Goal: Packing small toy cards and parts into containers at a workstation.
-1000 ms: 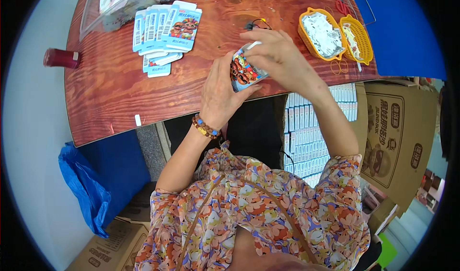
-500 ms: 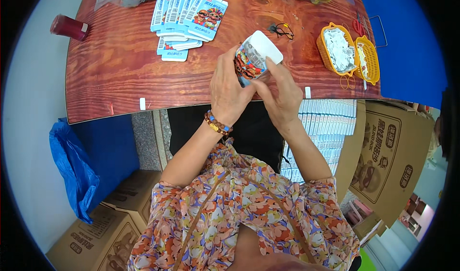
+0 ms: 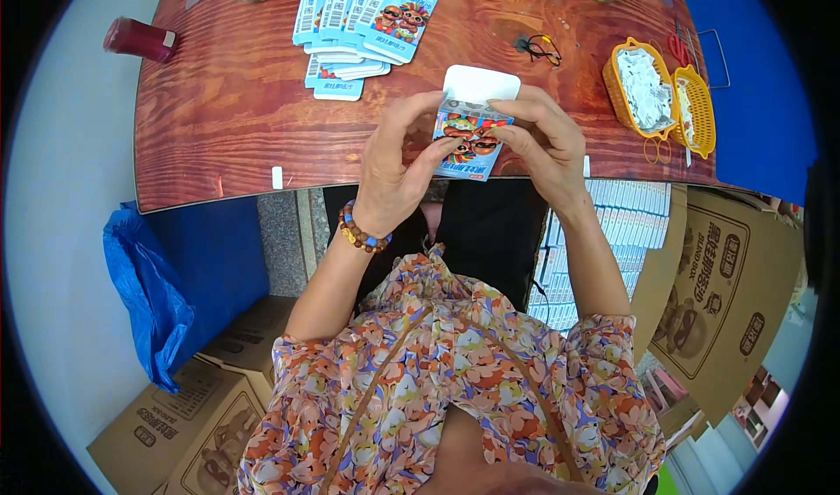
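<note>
A small blue carton point(image 3: 473, 142) with cartoon figures is held between both hands at the table's near edge, its white end flap point(image 3: 481, 84) standing up on the far side. My left hand point(image 3: 394, 158) grips its left side, thumb across the printed face. On the right side, my right hand point(image 3: 544, 141) pinches the carton near the flap's fold, thumb on the front. Further off to the left lies a fanned pile of flat, unfolded cartons point(image 3: 359, 23) of the same print.
Two yellow baskets point(image 3: 615, 87) with white packets and small pieces stand at the right, red-handled scissors point(image 3: 678, 47) behind them. A black cord loop point(image 3: 542, 51) lies mid-table. A dark red jar point(image 3: 140, 40) stands far left. Rows of filled cartons point(image 3: 604, 233) sit below the table's right edge.
Both hands have brought the carton nearer and turned it more upright, its printed face now toward me. The left thumb has moved onto that face. The whole view has shifted slightly.
</note>
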Demonstrator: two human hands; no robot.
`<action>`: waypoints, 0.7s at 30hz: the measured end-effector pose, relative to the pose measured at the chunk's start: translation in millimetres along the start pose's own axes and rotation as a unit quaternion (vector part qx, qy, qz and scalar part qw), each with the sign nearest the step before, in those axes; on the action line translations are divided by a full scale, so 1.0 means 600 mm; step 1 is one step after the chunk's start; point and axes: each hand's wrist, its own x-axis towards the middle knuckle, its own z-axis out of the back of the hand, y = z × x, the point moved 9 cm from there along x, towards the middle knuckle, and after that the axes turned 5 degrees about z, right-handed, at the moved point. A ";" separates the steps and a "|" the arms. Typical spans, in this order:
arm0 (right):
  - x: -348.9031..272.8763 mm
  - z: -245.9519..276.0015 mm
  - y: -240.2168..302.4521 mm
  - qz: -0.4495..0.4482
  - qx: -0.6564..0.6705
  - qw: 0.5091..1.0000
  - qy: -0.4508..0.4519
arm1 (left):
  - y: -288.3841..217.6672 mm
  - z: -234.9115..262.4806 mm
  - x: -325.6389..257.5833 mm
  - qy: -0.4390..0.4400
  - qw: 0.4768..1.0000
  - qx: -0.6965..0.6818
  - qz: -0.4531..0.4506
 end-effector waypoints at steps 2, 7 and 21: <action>-0.001 -0.003 -0.002 0.003 0.005 1.000 0.002 | 0.000 0.006 0.005 0.035 0.999 0.026 0.010; 0.005 -0.023 0.004 0.027 -0.053 0.995 0.083 | 0.031 -0.008 -0.005 0.078 0.979 -0.121 0.143; 0.002 -0.035 -0.013 -0.091 0.076 0.992 0.053 | 0.019 0.003 -0.030 0.025 0.984 -0.093 0.151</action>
